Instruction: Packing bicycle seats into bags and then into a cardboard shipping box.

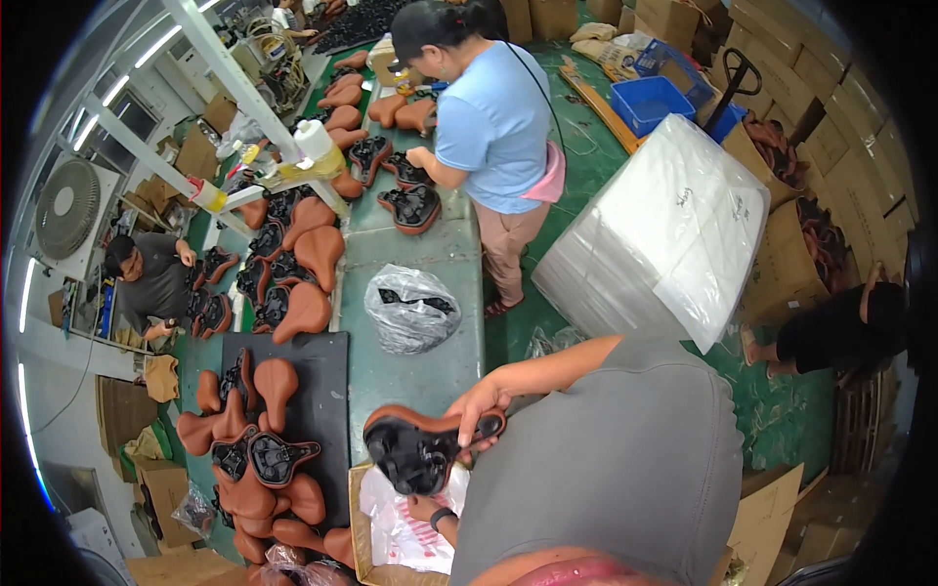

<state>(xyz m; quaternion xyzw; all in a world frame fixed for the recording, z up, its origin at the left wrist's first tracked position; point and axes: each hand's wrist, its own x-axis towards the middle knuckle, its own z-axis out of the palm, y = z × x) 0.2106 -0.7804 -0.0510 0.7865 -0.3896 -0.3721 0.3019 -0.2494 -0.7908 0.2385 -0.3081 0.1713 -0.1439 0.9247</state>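
My right hand (481, 412) is closed around the narrow nose of a brown and black bicycle saddle (415, 454), whose black underside faces up. Below the saddle, my left hand (426, 508), with a black band at its wrist, is at the saddle's lower edge. Its fingers are mostly hidden, so I cannot tell whether it grips the saddle. Under both lies an open cardboard box (363, 547) lined with white sheeting (396, 552) that carries red print. A heap of brown saddles (254, 493) rests to the left, some with black undersides showing.
A clear plastic bag (412, 308) with black parts sits on the green workbench (410, 249). Across it, a person in a light blue shirt (493, 127) handles saddles; another person (156, 278) works at the far left. A big white wrapped stack (674, 225) stands on the floor.
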